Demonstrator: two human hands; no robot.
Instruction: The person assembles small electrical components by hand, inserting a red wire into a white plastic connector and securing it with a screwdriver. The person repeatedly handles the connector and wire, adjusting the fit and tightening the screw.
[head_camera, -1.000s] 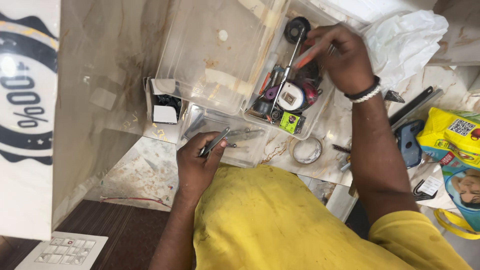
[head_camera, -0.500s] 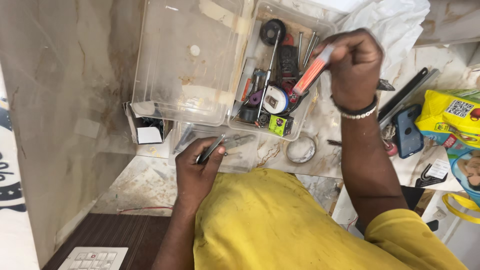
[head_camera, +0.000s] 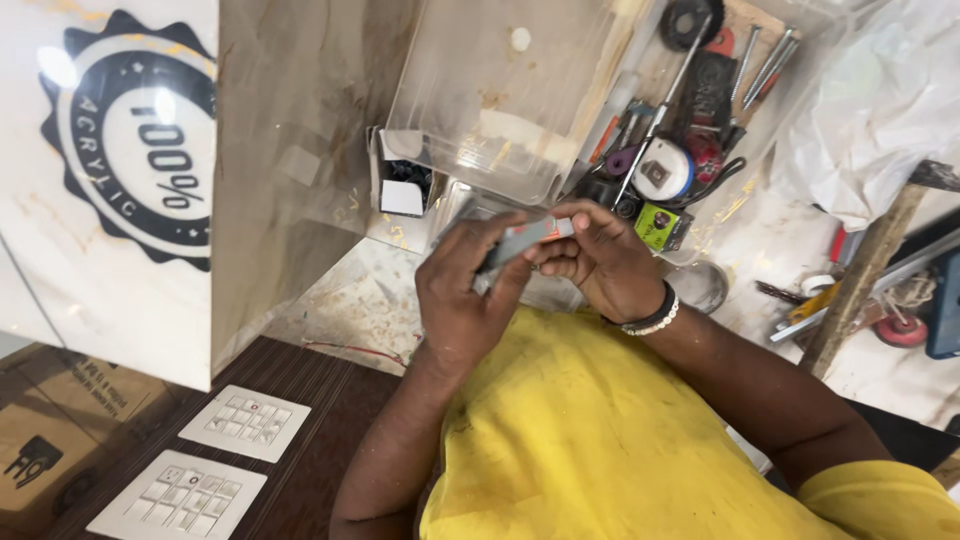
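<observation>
Gripping half-hidden grey tool (head_camera: 522, 240), both hands

Place: workshop
Signs, far right: clear tool tray (head_camera: 745, 150) crammed with screwdrivers (head_camera: 765, 65), tape rolls
Near left: switch plates (head_camera: 245, 424)
</observation>
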